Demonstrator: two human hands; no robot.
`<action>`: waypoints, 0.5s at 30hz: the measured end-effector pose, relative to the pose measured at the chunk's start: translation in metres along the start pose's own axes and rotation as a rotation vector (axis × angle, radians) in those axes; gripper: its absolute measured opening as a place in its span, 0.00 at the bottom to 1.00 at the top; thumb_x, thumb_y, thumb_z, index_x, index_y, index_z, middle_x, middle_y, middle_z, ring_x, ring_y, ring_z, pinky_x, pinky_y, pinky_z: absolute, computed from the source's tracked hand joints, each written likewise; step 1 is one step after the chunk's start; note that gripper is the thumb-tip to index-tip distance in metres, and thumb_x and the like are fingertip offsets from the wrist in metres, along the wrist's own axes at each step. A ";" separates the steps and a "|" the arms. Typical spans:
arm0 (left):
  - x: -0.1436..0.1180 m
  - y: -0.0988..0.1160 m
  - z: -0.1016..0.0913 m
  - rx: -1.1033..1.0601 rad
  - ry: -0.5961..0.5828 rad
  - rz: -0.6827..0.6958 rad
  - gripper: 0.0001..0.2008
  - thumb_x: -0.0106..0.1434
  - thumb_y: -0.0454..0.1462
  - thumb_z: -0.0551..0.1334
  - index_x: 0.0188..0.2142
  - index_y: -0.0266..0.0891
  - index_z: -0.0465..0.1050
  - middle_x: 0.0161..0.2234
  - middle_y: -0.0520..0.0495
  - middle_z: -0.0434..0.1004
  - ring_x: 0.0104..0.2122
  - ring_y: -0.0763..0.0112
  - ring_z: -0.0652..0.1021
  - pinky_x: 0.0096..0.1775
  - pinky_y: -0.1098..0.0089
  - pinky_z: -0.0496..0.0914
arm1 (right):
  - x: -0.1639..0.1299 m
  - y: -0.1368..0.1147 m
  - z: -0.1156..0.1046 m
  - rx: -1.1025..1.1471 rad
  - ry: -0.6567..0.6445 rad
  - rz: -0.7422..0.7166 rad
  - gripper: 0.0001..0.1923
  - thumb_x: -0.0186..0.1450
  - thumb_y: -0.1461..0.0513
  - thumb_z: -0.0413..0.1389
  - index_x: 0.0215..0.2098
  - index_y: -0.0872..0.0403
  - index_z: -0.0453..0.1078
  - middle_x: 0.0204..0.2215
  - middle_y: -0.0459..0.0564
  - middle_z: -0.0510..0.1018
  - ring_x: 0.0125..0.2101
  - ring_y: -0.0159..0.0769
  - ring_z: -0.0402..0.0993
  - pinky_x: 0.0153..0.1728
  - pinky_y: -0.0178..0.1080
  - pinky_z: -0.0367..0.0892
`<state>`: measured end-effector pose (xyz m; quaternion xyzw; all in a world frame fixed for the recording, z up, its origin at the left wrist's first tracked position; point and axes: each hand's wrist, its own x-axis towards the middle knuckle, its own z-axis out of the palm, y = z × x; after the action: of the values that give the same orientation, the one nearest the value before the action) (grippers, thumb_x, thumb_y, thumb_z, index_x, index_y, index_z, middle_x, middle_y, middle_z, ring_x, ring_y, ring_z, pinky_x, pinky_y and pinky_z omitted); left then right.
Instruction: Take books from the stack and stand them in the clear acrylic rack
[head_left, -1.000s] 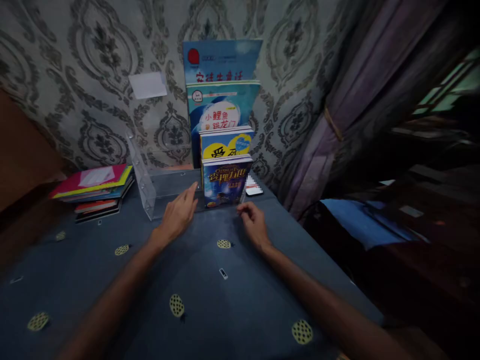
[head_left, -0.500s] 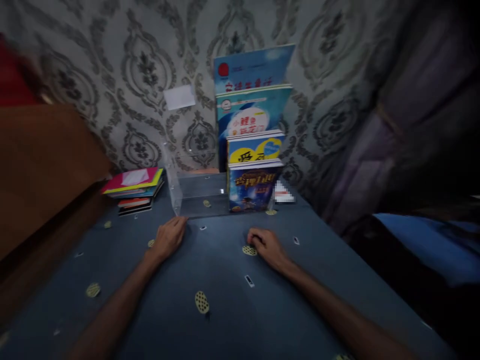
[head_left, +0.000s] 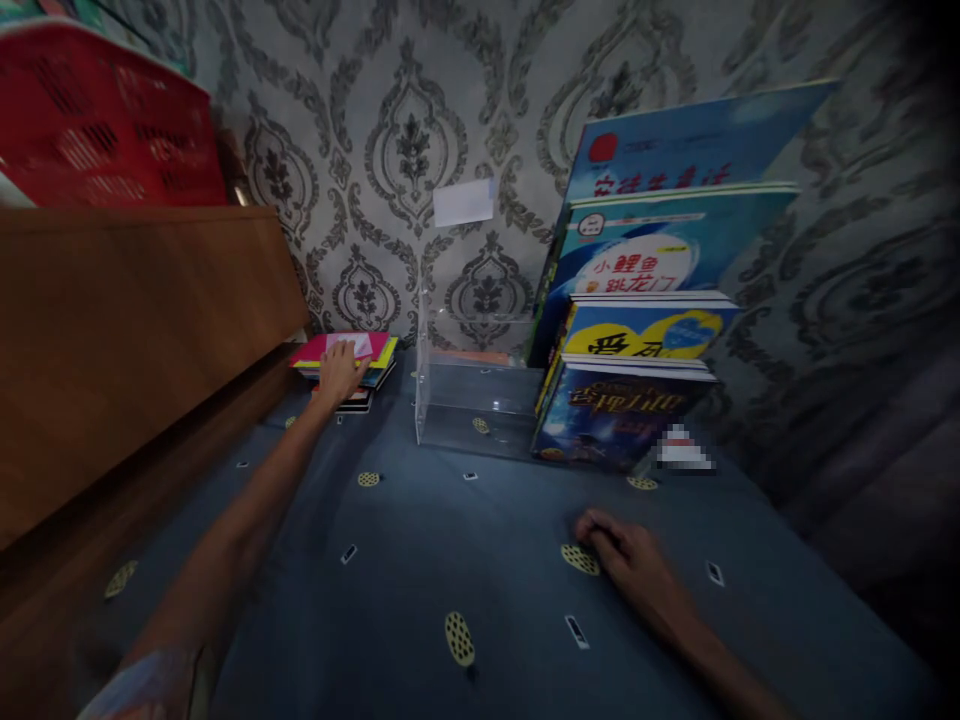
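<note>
My left hand (head_left: 341, 372) reaches to a small stack of books (head_left: 382, 350) at the left back of the table. Its fingers are stretched over the pink top cover, beside a pale slip of paper (head_left: 358, 345). The hand looks open. My right hand (head_left: 630, 562) rests on the tablecloth with its fingers curled closed, and nothing shows in it. Beyond it, several books (head_left: 622, 410) stand in stepped rows on the right side of a clear acrylic rack (head_left: 421, 395). The rack's left part holds no books.
A brown wooden cabinet (head_left: 135, 340) borders the table on the left, with a red plastic basket (head_left: 112, 130) on top. Patterned wallpaper (head_left: 412, 150) covers the wall behind, bearing a white card (head_left: 463, 203). A blue patterned tablecloth (head_left: 405, 570) covers the table.
My left hand has moved from the rack's front left corner to the book stack. The view has swung left, bringing the red basket further in. My right hand stays curled on the table.
</note>
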<state>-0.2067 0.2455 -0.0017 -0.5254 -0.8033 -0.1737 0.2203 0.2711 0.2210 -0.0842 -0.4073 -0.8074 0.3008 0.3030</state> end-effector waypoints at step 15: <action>0.028 -0.018 0.022 0.061 -0.350 -0.011 0.36 0.67 0.63 0.48 0.63 0.43 0.63 0.61 0.34 0.68 0.61 0.46 0.68 0.59 0.38 0.57 | 0.002 0.000 -0.002 -0.040 -0.002 -0.019 0.12 0.59 0.55 0.48 0.22 0.49 0.68 0.19 0.47 0.73 0.21 0.39 0.70 0.24 0.39 0.67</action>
<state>-0.2370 0.2712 -0.0062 -0.5361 -0.8372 -0.0563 0.0921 0.2721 0.2228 -0.0824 -0.4053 -0.8174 0.2821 0.2968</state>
